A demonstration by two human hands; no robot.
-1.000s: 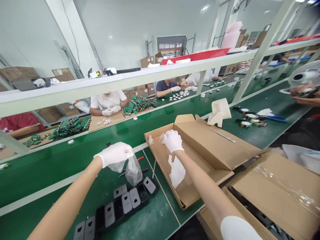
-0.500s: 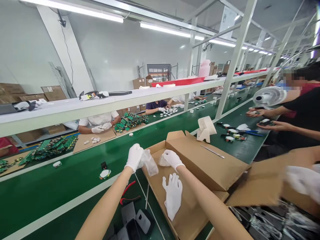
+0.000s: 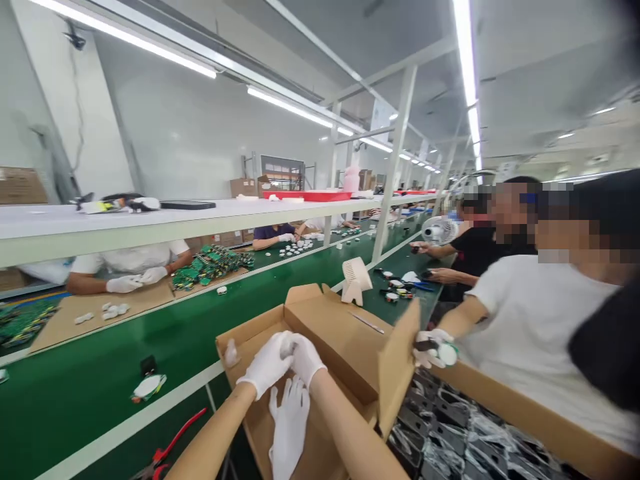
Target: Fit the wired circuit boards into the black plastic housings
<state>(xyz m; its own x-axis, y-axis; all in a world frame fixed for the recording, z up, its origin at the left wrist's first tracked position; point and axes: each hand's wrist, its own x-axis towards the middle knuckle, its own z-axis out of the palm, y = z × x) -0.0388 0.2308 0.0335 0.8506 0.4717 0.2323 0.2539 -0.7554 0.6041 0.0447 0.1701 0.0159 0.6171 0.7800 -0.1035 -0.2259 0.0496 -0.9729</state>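
Note:
My left hand [image 3: 267, 365] and my right hand [image 3: 306, 357], both in white gloves, are pressed together with their fingers curled. They hover over an open flat cardboard box [image 3: 345, 337] on the green belt. Whatever is between the fingers is hidden. A spare white glove [image 3: 287, 427] lies flat in the box just below my hands. A small clear scrap [image 3: 231, 353] sits on the box's left rim.
At my right a co-worker's gloved hand [image 3: 433, 350] holds a small round part over a large carton of bagged black parts [image 3: 450, 433]. Red-handled pliers [image 3: 173, 443] and a white round part [image 3: 147, 387] lie on the belt [image 3: 100, 373]. A small fan [image 3: 356, 280] stands beyond the box.
My hands have come together over the box, and the clear bag in my left hand no longer shows. The view has swung up and to the right, bringing the co-workers into sight.

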